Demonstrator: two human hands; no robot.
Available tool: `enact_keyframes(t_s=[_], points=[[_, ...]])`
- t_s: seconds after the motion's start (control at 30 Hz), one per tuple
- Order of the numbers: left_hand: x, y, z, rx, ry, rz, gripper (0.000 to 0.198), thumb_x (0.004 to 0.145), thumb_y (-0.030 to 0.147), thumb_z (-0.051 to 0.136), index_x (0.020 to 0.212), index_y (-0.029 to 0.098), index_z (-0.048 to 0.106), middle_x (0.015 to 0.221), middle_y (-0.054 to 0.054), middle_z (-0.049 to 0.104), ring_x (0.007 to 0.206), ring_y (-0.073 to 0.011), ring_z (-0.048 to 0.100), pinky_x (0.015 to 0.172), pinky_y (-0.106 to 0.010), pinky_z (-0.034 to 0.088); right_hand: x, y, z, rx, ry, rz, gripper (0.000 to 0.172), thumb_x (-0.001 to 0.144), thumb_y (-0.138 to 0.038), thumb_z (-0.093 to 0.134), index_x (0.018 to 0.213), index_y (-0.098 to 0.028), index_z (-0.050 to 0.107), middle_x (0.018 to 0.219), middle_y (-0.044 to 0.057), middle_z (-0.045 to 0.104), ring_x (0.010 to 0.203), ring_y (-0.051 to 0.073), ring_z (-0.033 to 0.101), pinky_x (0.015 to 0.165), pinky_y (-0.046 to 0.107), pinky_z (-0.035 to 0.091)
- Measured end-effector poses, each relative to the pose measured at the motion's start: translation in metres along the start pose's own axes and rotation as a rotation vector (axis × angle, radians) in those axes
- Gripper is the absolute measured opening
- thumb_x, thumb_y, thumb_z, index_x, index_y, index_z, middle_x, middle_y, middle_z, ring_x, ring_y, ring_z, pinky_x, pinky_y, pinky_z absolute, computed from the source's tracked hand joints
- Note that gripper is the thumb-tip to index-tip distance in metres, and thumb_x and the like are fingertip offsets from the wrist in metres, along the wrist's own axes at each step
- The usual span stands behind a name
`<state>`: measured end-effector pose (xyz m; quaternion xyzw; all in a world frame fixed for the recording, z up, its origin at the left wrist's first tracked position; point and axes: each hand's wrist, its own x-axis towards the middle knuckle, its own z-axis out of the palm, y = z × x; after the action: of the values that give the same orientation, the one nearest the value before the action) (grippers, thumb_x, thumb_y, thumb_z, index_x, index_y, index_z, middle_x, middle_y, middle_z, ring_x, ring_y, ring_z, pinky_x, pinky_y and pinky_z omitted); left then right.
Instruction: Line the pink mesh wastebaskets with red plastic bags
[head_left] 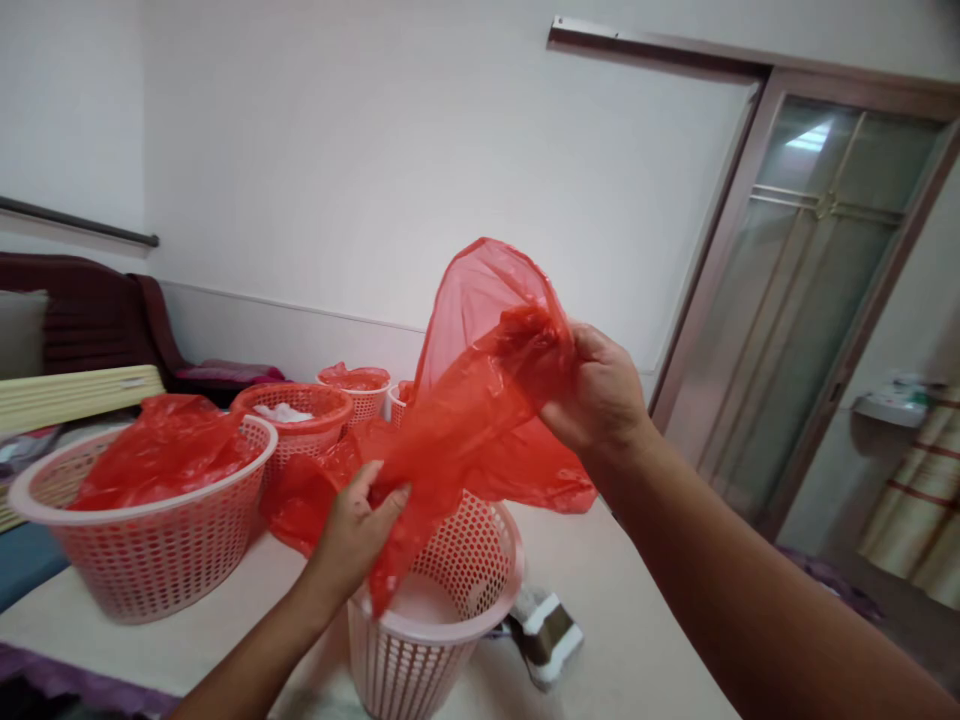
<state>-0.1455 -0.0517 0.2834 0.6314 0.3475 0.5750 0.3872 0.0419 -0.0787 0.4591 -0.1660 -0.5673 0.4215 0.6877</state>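
A thin red bag [457, 440] is hanging in the air over the basket [412, 660], and it is spreading between the two hands. The right hand [604, 395] is gripping the bunched upper part, while the left hand [367, 520] is pinching the bag lower down, above the left side of the basket. One tip of the bag is hanging at the near rim; whether it is touching there, I cannot tell. The basket is standing upright on the table [637, 640]. Just beside it, on the right, a striped bundle [551, 640] is lying. On the left a wide basket [161, 560] is standing, and red plastic [165, 450] is bulging from it. Behind, a red-rimmed basket [307, 428] is holding something white [283, 412].
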Motion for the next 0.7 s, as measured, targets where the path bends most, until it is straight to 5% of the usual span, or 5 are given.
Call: enact_keyframes(t_s=[0.13, 0.3, 0.47, 0.6, 0.7], points=[[0.009, 0.008, -0.035, 0.075, 0.123, -0.065, 0.038, 0.080, 0.053, 0.062, 0.096, 0.019, 0.061, 0.083, 0.000, 0.066, 0.077, -0.0182, 0.063, 0.070, -0.030, 0.052, 0.007, 0.003, -0.019, 0.061, 0.072, 0.047, 0.013, 0.070, -0.013, 0.052, 0.059, -0.020, 0.056, 0.073, 0.000, 0.062, 0.070, 0.012, 0.058, 0.074, 0.023, 0.052], [0.018, 0.034, -0.068, 0.213, 0.353, 0.005, 0.047, 0.073, 0.052, 0.068, 0.108, 0.020, 0.066, 0.102, -0.002, 0.069, 0.093, -0.0196, 0.062, 0.083, -0.030, 0.050, 0.011, 0.013, -0.032, 0.095, 0.108, 0.065, 0.015, 0.072, -0.013, 0.053, 0.061, -0.021, 0.060, 0.073, 0.000, 0.064, 0.073, 0.013, 0.059, 0.076, 0.024, 0.052], [0.015, 0.082, -0.082, 0.248, 0.517, 0.016, 0.045, 0.077, 0.043, 0.066, 0.117, 0.023, 0.064, 0.078, 0.004, 0.063, 0.064, -0.0079, 0.052, 0.058, -0.018, 0.043, 0.015, 0.018, -0.024, 0.198, 0.040, 0.105, 0.017, 0.074, -0.012, 0.050, 0.068, -0.017, 0.066, 0.074, 0.001, 0.066, 0.073, 0.011, 0.060, 0.076, 0.021, 0.051], [0.009, 0.109, -0.092, 0.424, 0.705, 0.070, 0.043, 0.084, 0.047, 0.057, 0.124, 0.031, 0.060, 0.093, 0.008, 0.062, 0.076, -0.0078, 0.051, 0.064, -0.018, 0.040, 0.017, 0.016, -0.015, 0.135, -0.033, 0.059, 0.011, 0.074, -0.018, 0.055, 0.069, -0.019, 0.064, 0.077, 0.001, 0.069, 0.079, 0.015, 0.064, 0.080, 0.027, 0.052], [0.007, 0.103, -0.098, 0.369, 0.634, 0.053, 0.047, 0.083, 0.050, 0.057, 0.127, 0.033, 0.057, 0.098, 0.007, 0.062, 0.078, -0.0097, 0.052, 0.063, -0.020, 0.040, 0.014, 0.024, -0.024, 0.075, 0.001, 0.018, 0.006, 0.073, -0.021, 0.060, 0.070, -0.019, 0.064, 0.075, 0.001, 0.068, 0.077, 0.016, 0.064, 0.079, 0.027, 0.053]])
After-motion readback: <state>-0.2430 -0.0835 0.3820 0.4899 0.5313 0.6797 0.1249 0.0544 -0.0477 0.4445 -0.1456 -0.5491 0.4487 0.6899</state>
